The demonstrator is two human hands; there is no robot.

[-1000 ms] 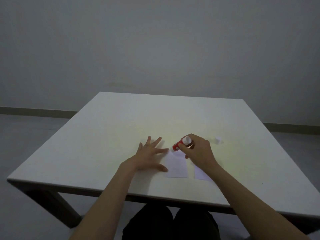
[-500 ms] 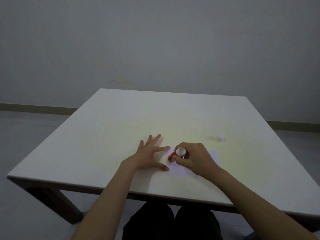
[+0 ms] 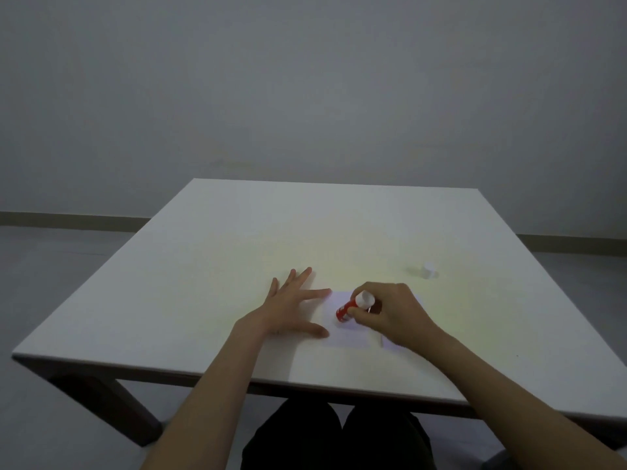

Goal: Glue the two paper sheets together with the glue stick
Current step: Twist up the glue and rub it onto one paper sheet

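Your right hand (image 3: 393, 313) grips a red glue stick (image 3: 353, 306), fingers and thumb curled tightly around its barrel. The stick is tilted: its white base points up and away from you, above your knuckles, and its lower end angles down and to the left of the grip, onto a white paper sheet (image 3: 342, 329). The light is dim, so whether the tip actually touches the paper is hard to tell.

That sheet lies flat on the white surface (image 3: 237, 252), directly under and just left of the grip. A second paper sheet (image 3: 390, 345) sits beneath your right hand and wrist, mostly hidden; only a pale strip shows toward you, and another edge appears beyond your knuckles. A narrow gap of bare surface separates the two sheets at their near edge.

Your left hand (image 3: 288, 308) lies flat and released, to the left of the grip, palm down with fingers spread. Its index fingertip and thumb tip rest at the left edge of the first sheet, grasping nothing.

A small white cap (image 3: 428, 270) stands alone, beyond and to the right of the grip, well apart from both hands.
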